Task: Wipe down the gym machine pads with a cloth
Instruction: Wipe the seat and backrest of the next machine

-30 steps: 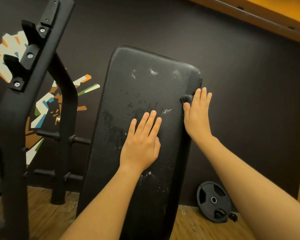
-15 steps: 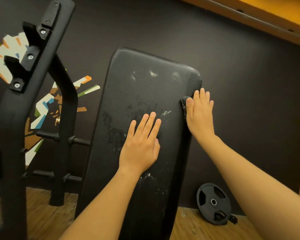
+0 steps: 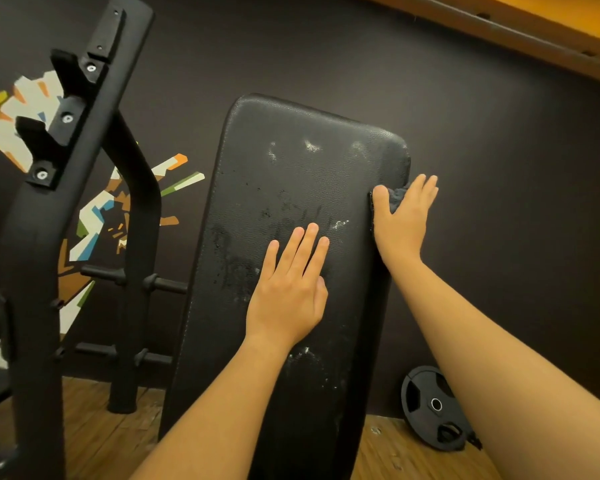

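Observation:
A long black padded bench back stands tilted in front of me, its surface scuffed with pale marks and damp-looking smears. My left hand lies flat on the middle of the pad, fingers straight and pointing up. My right hand presses a small dark grey cloth against the pad's right side edge. Its fingers are straight and its thumb lies on the pad's front. Most of the cloth is hidden under the palm.
A black steel rack upright with bar hooks and storage pegs stands to the left. A black weight plate leans on the dark wall at the lower right, on a wooden floor. A colourful mural covers the left wall.
My right hand has shifted slightly rightward round the pad's side edge, and more of the cloth shows between thumb and fingers. My left hand has stayed in place.

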### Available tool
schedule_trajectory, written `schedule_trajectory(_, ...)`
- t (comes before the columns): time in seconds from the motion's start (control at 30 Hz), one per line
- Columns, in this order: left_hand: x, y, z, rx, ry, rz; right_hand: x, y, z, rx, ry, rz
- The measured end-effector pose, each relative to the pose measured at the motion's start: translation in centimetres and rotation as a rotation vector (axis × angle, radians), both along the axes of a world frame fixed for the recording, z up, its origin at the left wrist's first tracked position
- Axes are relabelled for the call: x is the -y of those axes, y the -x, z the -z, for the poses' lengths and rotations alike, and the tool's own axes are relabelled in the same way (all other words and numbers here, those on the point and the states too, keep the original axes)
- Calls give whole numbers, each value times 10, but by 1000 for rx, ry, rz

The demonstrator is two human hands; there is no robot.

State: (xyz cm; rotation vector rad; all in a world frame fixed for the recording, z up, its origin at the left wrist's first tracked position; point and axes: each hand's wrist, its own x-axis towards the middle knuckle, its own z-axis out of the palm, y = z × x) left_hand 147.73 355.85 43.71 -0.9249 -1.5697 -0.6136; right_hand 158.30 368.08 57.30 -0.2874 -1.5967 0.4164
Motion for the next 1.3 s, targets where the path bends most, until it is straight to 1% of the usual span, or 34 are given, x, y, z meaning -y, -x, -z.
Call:
schedule_trajectory(0.13,0,-1,0,-2,-8,0,-11,-15,22,136,-177,-15)
schedule_trajectory(0.23,0,-1,0,-3,-11,-2,-15,-25,22,242,-263,-13)
schedule_trajectory(0.33,0,-2,0,-6,-18,0,-14,-31,9,302,-346,1)
schedule_trajectory(0.43,0,-3,1,-4,-18,6,-21,-34,4,357,-505,49)
schedule_trajectory(0.5,0,-2,0,-3,-14,3,-26,-31,7,378,-572,75)
schedule_trajectory(0.6,0,-1,0,-7,-14,-7,-25,-22,10,325,-509,65)
schedule_trajectory(0.77,-1,-2,0,-14,-22,-1,-19,-9,15,124,-420,110)
schedule_trajectory(0.87,-1,-1,0,-14,-18,-2,-15,-4,21,17,-267,178)
schedule_trajectory(0.93,-1,0,0,-13,-18,1,-11,0,24,5,-134,193)
schedule_trajectory(1.0,-1,0,0,-11,-19,4,-7,3,27,4,-89,176)
schedule_trajectory(1.1,-1,-1,0,-18,-28,13,-7,4,29,34,-214,204)
schedule_trajectory(1.2,-1,-1,0,-20,-31,10,-15,1,14,154,-394,306)
schedule_trajectory(1.3,-1,-1,0,-21,-24,3,-15,-1,-3,220,-442,305)
